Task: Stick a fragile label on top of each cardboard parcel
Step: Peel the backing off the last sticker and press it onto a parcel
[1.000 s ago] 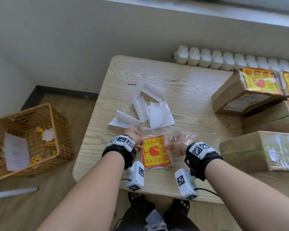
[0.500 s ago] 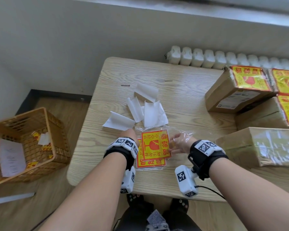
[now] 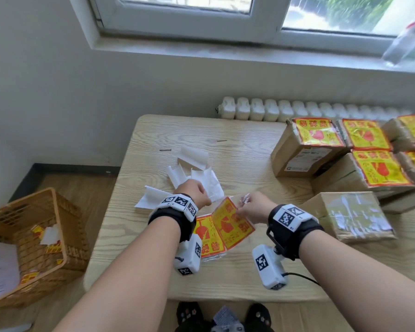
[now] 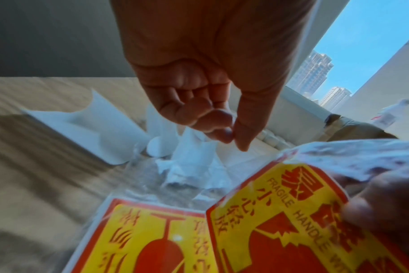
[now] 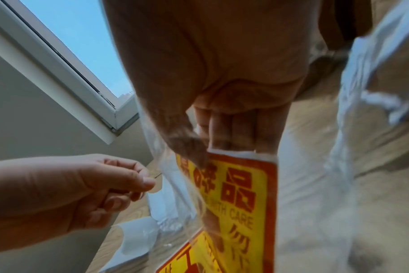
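Note:
My right hand pinches one yellow-and-red fragile label by its top edge and holds it tilted above the table, with clear film draped over the thumb. The rest of the labels lie in a clear plastic bag on the table beneath it. Just left of the label, my left hand has its fingers curled. Its thumb and forefinger pinch together on what looks like the bag's clear edge. A bare cardboard parcel stands to the right.
Several labelled parcels are packed at the back right of the wooden table. White backing papers lie behind my hands. A wicker basket with scraps stands on the floor at the left. A radiator runs behind the table.
My right hand has drawn one label up off the stack and tilted it. My left hand has moved from beside the stack up toward the bag's mouth. The camera has tilted upward.

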Tool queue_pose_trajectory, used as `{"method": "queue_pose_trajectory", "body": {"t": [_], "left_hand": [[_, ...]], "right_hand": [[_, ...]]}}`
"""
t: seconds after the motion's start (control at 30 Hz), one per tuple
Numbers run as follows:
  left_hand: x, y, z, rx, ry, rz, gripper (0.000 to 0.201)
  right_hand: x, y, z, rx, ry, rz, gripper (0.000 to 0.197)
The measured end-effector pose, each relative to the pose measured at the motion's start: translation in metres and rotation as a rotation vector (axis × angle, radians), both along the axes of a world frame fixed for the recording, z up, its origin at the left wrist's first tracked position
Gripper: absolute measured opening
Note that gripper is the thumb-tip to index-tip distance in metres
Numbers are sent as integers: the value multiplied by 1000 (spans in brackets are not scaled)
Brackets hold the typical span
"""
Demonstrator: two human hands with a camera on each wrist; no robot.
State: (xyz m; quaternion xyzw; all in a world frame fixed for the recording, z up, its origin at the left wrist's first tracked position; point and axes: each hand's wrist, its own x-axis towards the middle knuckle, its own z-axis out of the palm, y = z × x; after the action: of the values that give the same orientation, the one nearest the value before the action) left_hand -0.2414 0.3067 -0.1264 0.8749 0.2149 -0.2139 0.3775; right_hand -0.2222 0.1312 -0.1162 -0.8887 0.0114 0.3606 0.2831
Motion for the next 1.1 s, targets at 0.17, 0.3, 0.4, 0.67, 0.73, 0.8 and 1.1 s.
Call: {"method": "queue_pose_trajectory", "body": {"t": [0.17,0.3,0.4,0.67,0.73,0.8,1.1], "left_hand": [[15,-18,29,-6,-85,-98,21],[25,-29,56,-40,-124,-133,9],[30,-37,75,-93,-127,-130,20],[33,-61,118,-215,-115,-217,27],[32,-64,124,-216,-132,-203,26],[31,-64,129,-222,-145,-187,24],[26,-70,138,-222,-176,-148,9]], "right_hand": [[2,-15,41,-25,-131,76,20],[10,-27,72,11,-285,-42,20],[17,-39,96,75,-404,-116,21],[31,-73,133,232,-576,-248,17],[34,-79,139,230,-612,-254,17],[36,-84,144,235,-629,-260,19],[42,-92,149,270,-635,-285,18]]}}
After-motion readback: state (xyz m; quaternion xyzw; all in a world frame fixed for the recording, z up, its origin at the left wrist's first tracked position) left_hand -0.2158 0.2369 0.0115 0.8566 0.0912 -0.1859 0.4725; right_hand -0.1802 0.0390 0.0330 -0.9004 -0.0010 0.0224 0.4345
